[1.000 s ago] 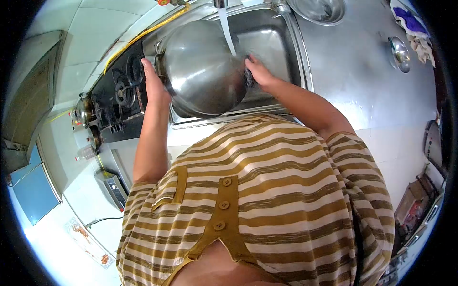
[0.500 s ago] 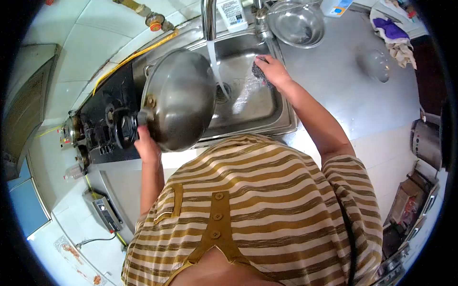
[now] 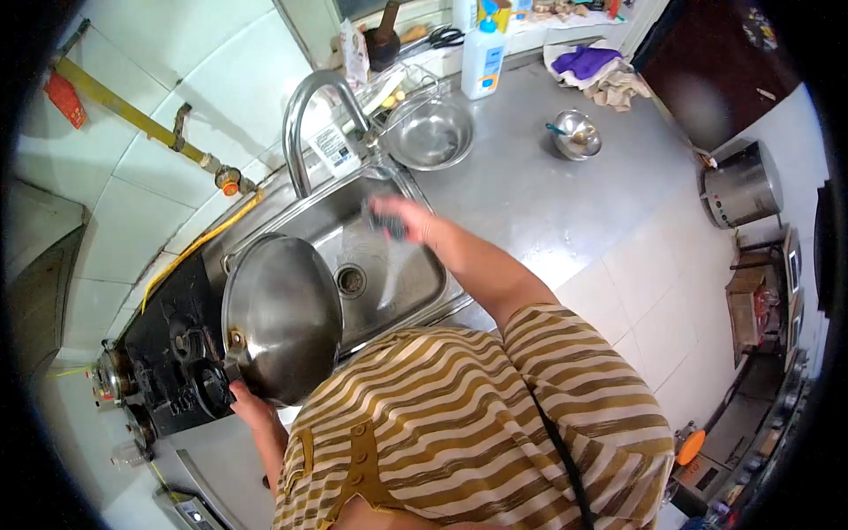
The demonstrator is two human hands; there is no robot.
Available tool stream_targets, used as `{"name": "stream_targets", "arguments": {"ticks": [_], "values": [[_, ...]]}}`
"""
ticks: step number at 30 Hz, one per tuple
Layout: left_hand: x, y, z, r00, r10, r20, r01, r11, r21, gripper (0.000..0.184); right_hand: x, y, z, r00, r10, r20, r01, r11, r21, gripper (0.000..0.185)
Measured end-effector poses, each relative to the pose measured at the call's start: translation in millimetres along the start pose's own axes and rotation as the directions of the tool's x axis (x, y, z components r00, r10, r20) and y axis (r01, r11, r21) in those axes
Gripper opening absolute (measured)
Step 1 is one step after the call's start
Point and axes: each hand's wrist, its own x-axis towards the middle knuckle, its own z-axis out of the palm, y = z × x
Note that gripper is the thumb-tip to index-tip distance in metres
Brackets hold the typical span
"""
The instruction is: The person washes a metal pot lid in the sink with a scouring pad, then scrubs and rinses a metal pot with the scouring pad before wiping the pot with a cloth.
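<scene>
A steel wok is tilted over the left part of the sink, its rounded outer side facing up. My left hand is closed round its handle at the lower left, beside the stove. My right hand, slightly blurred, grips a dark steel wool scrubber above the sink's far right part. The curved faucet stands behind the wok, and no water stream shows below its spout.
Right of the faucet sits a metal basin. A white pump bottle, a small metal bowl and crumpled cloths are on the steel counter. A yellow hose runs along the left wall.
The view has swung right and up, showing more counter. The water stream seen before has stopped. My right hand, still with the scrubber, has moved toward the faucet side of the sink.
</scene>
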Motion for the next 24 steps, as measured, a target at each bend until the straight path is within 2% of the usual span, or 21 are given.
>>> {"name": "stream_targets", "arguments": {"ticks": [1, 2, 3, 4, 5, 7, 8, 9, 10, 11, 13, 14, 16, 18, 20, 21, 22, 23, 24], "values": [[1.3, -11.0, -9.8, 1.0, -0.018, 0.018, 0.019, 1.0, -0.021, 0.062, -11.9, 13.9, -1.8, 1.0, -0.024, 0.0, 0.024, 1.0, -0.012, 0.028], [4.1, -15.8, -13.8, 0.999, -0.041, 0.032, 0.042, 0.999, -0.031, 0.063, -21.7, 26.8, -2.0, 0.994, -0.105, -0.016, 0.09, 0.91, -0.405, 0.028], [3.2, -16.3, -12.2, 0.999, -0.05, 0.008, 0.051, 0.997, -0.06, 0.062, -29.2, 37.8, -1.4, 0.983, -0.184, -0.003, 0.124, 0.671, -0.731, 0.028], [4.6, -17.6, -13.2, 0.999, -0.041, 0.013, 0.041, 0.997, -0.065, 0.062, -35.3, 45.5, 0.6, 0.967, -0.251, 0.037, 0.121, 0.326, -0.938, 0.029], [5.0, -21.8, -13.4, 0.998, 0.032, 0.051, -0.027, 0.995, -0.097, 0.06, -37.6, 46.6, -0.5, 0.95, -0.297, 0.099, 0.08, -0.075, -0.994, 0.03], [8.0, -31.6, -22.4, 0.986, 0.129, 0.108, -0.116, 0.987, -0.114, 0.052, -32.2, 29.7, -10.3, 0.811, -0.585, -0.01, 0.128, 0.194, -0.973, 0.031], [0.7, -18.9, -13.2, 0.984, 0.134, 0.115, -0.12, 0.986, -0.12, 0.052, -29.8, 13.8, -13.6, 0.733, -0.665, -0.142, 0.151, 0.363, -0.92, 0.032], [-10.1, -5.4, -5.1, 0.996, 0.064, 0.067, -0.062, 0.998, -0.029, 0.048, -26.1, -3.3, -17.8, 0.648, -0.707, -0.285, 0.196, 0.516, -0.834, 0.033], [-19.1, 4.5, 0.8, 1.0, -0.001, 0.013, 0.0, 0.998, 0.061, 0.044, -20.5, -23.1, -28.8, 0.633, -0.666, -0.394, 0.176, 0.62, -0.765, 0.04], [-21.8, 5.6, 3.2, 1.0, 0.006, 0.018, -0.007, 0.998, 0.055, 0.044, -13.4, -44.9, -40.7, 0.615, -0.616, -0.493, 0.162, 0.71, -0.685, 0.049], [-21.5, 8.5, 7.4, 0.994, 0.041, 0.098, -0.042, 0.999, 0.01, 0.04, -5.2, -78.7, -50.4, 0.638, -0.531, -0.558, 0.337, 0.844, -0.417, 0.068], [-18.2, 7.7, 7.6, 0.993, 0.046, 0.11, -0.047, 0.999, 0.006, 0.04, -20.5, -92.2, -40.1, 0.628, -0.537, -0.562, 0.345, 0.841, -0.417, 0.068], [-12.0, 4.0, 4.7, 0.997, -0.006, 0.073, -0.002, 0.993, 0.115, 0.039, -54.1, -112.0, -21.7, 0.748, -0.421, -0.513, 0.278, 0.901, -0.333, 0.074], [-8.8, 6.3, 6.6, 0.99, -0.005, 0.14, -0.011, 0.994, 0.113, 0.039, -59.2, -101.8, -29.5, 0.704, -0.465, -0.536, 0.287, 0.877, -0.385, 0.073], [-3.7, 4.1, 11.0, 0.979, -0.012, 0.202, -0.009, 0.994, 0.106, 0.038, -66.8, -69.3, -46.1, 0.646, -0.674, -0.357, 0.3, 0.655, -0.694, 0.068], [0.1, -0.2, 16.4, 0.974, -0.009, 0.225, 0.006, 1.0, 0.015, 0.038, -65.4, -39.8, -63.6, 0.571, -0.747, -0.341, 0.329, 0.588, -0.739, 0.056], [3.1, -3.4, 21.9, 0.969, -0.007, 0.246, 0.026, 0.997, -0.074, 0.039, -88.7, -24.4, -58.9, 0.618, -0.67, -0.412, 0.308, 0.688, -0.657, 0.05], [4.0, -2.4, 27.6, 0.967, -0.02, 0.254, 0.041, 0.996, -0.076, 0.039, -113.8, -9.2, -54.8, 0.661, -0.58, -0.476, 0.279, 0.779, -0.562, 0.045], [3.8, 0.7, 34.8, 0.96, -0.057, 0.273, 0.084, 0.993, -0.086, 0.038, -130.8, 8.1, -62.2, 0.599, -0.61, -0.519, 0.321, 0.777, -0.542, 0.043]]}}
